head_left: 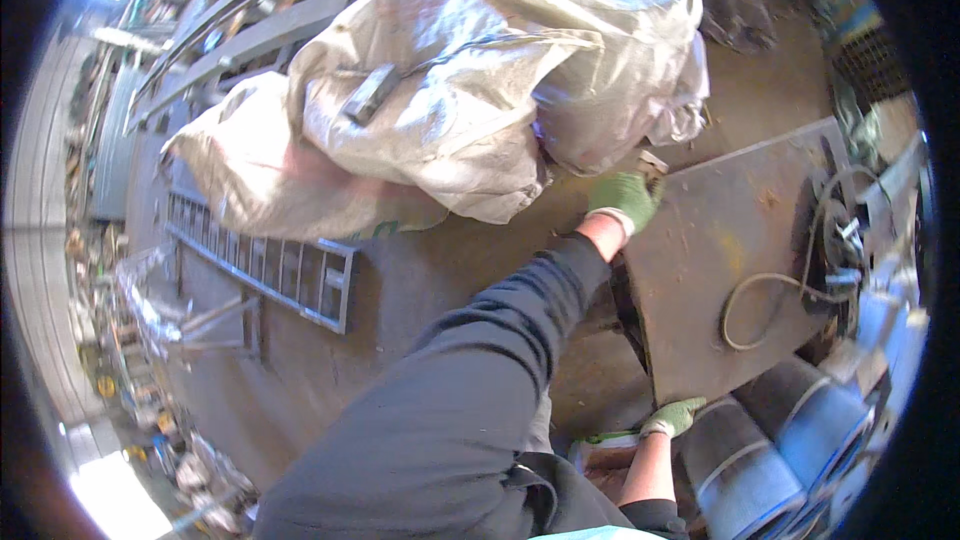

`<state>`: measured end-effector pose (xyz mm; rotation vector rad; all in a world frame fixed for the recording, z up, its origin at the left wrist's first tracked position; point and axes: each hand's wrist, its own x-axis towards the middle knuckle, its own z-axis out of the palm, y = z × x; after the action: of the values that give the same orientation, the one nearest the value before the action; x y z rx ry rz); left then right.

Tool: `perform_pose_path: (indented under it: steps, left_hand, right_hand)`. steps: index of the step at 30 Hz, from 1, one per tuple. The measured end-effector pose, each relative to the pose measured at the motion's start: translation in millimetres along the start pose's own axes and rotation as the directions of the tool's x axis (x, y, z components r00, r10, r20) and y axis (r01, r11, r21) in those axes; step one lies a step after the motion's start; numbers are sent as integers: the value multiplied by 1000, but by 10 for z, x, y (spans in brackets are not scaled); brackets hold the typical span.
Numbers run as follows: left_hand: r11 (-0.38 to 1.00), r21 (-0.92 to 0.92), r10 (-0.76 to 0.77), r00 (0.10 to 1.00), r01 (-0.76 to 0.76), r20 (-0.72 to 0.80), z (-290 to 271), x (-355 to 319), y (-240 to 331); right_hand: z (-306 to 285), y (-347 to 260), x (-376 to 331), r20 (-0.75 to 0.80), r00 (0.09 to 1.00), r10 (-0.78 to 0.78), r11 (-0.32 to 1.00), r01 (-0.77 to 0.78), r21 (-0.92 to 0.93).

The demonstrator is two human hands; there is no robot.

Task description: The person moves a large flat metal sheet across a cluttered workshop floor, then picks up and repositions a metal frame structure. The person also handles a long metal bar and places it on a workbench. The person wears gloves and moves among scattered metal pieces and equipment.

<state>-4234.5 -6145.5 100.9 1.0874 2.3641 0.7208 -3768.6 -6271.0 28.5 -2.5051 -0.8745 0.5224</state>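
My left hand [625, 201], in a green glove with a pale cuff, is closed at the far left corner of a flat brown plate [735, 255] that looks like rusty metal. A small light block [652, 163] shows just past its fingers; I cannot tell whether it touches them. Lower down, my right hand [675, 417], gloved in the same green, has its fingers on the plate's near corner. A thin looped cable [738, 280] lies across the right part of the plate. The undersides of both grips are hidden.
Large white woven sacks [450, 110] bulge ahead, a grey metal bar piece [371, 93] on top. A metal ladder-like frame [270, 265] lies at left. Blue-and-dark rolls [745, 470] sit at lower right, beside my right hand. A black crate [875, 65] stands far right.
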Motion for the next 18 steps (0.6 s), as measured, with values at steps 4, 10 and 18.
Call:
perform_pose_path:
  steps: [4, 10, 18]
  left_hand:
    - [998, 36, -45, 999, 45, 12, -317, -390, -321]
    - [993, 71, -95, 995, 93, 11, -556, -980, -884]
    - [991, 77, -112, 991, 106, 73, -857, -2005, -1586]
  right_hand:
    - [-227, 6, -758, 76, 997, 10, 991, -20, 130]
    - [-278, 555, -1182, 14, 991, -137, 991, 137, 3]
    - [-611, 1208, -1907, -10, 980, -200, 978, 199, -63]
